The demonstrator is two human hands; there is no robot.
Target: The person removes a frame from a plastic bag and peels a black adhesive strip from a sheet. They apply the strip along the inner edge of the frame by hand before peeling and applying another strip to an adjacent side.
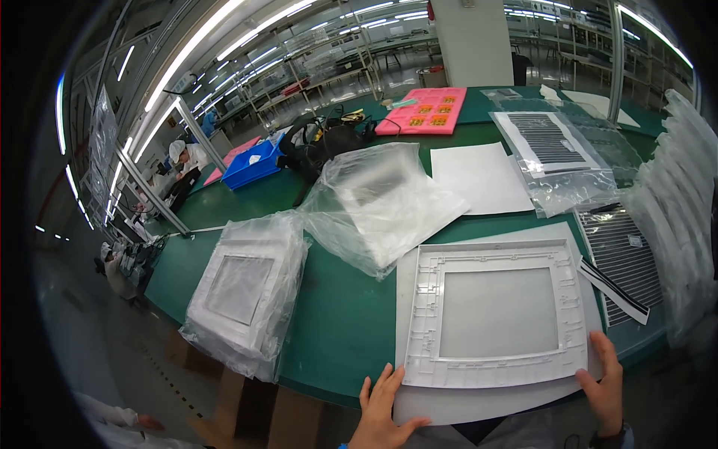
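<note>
1. Head view: a white frame (495, 314) lies flat on a pale sheet (479, 408) at the near edge of the green table (351, 314), toward five o'clock in the picture.
2. The left hand (381, 415) lies open, fingers spread, touching the frame's near-left corner at six o'clock; it grasps nothing.
3. The right hand (604, 385) rests against the near-right corner, fingers loosely curled along the edge, not clamped.
4. At eight o'clock sits a stack of bagged frames (247, 295).
5. At twelve o'clock lies a loose bag (378, 202), a pink tray (423, 111) beyond it.
6. At three o'clock lie striped sheets (624, 258).
</note>
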